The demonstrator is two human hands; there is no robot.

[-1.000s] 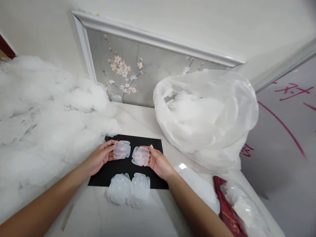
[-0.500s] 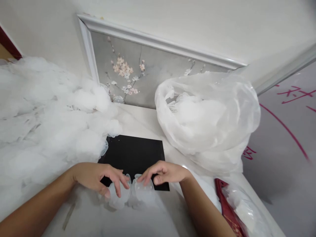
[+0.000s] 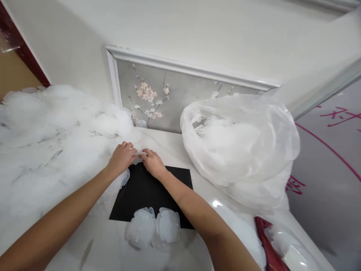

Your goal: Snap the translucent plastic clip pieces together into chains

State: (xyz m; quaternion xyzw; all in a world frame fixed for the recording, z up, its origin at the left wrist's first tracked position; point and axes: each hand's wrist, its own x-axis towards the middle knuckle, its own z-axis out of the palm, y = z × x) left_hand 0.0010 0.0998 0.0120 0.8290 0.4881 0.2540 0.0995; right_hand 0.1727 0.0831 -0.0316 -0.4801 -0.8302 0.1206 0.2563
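My left hand (image 3: 122,158) and my right hand (image 3: 151,161) meet at the right edge of a big heap of translucent white plastic pieces (image 3: 70,150). Between them is a translucent plastic piece (image 3: 137,159), mostly covered by their curled fingers. Both hands appear to grip it from opposite sides; the thumbs are hard to make out. A black mat (image 3: 146,195) lies beneath my wrists. On its near edge rest two small translucent stacks side by side, a left stack (image 3: 142,227) and a right stack (image 3: 168,226), untouched.
A large clear plastic bag (image 3: 239,150) holding white pieces stands at the right, against the framed floral wall panel (image 3: 175,98). Nearer, a red object (image 3: 270,244) and a smaller clear bag (image 3: 296,252) lie by the table's right edge. A whiteboard (image 3: 324,180) with red writing stands beyond.
Both hands have left the two stacks at the mat's near edge and moved forward to the heap's edge. The stacks stay behind on the mat. The view has tipped up slightly.
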